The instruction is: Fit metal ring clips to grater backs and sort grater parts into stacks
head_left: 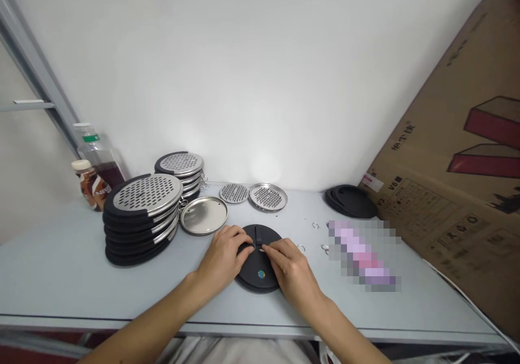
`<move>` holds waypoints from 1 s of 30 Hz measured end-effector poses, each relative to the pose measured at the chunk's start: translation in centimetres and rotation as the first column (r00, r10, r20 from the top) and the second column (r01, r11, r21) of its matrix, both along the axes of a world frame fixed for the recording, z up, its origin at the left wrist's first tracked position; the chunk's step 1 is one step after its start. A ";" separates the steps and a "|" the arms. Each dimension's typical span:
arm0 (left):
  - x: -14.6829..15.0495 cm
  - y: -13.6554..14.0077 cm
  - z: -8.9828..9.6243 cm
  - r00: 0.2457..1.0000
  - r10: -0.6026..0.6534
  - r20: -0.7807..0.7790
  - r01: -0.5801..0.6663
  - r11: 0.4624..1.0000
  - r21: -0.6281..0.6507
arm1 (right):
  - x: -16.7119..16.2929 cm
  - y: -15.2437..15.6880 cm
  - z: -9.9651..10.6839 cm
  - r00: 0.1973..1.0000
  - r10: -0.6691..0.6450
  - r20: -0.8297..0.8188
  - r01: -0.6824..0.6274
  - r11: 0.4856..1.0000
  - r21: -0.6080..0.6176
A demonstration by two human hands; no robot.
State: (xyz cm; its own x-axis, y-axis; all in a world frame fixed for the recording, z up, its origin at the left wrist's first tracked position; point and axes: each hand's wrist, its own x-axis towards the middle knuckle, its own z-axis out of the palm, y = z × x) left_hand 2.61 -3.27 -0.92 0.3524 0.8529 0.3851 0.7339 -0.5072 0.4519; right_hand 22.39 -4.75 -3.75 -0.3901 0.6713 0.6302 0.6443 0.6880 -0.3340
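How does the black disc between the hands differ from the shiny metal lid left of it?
The black disc is dark and dull; the metal lid is silvery and shiny. The black disc has a small coloured spot; the metal lid shows none. Both are round.

black disc (260,286): sides covered by the left hand (227,249) and right hand (293,266). metal bits (262,250) in each pinch, mostly hidden, too small to tell. round coloured mark (261,274) unreadable. purple object (363,253) pixelated, outline lost. rear grater stack (183,163): lower part hidden behind the front stack (147,195). cardboard box (430,201) cut off by the right edge, fine print illegible. forearms (162,307) cut off at bottom.
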 end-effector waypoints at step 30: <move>-0.1 -1.8 0.3 0.973 -0.205 0.101 0.211 0.976 -0.055 | 0.4 -0.4 0.6 0.943 0.064 -0.325 -0.103 0.989 -0.106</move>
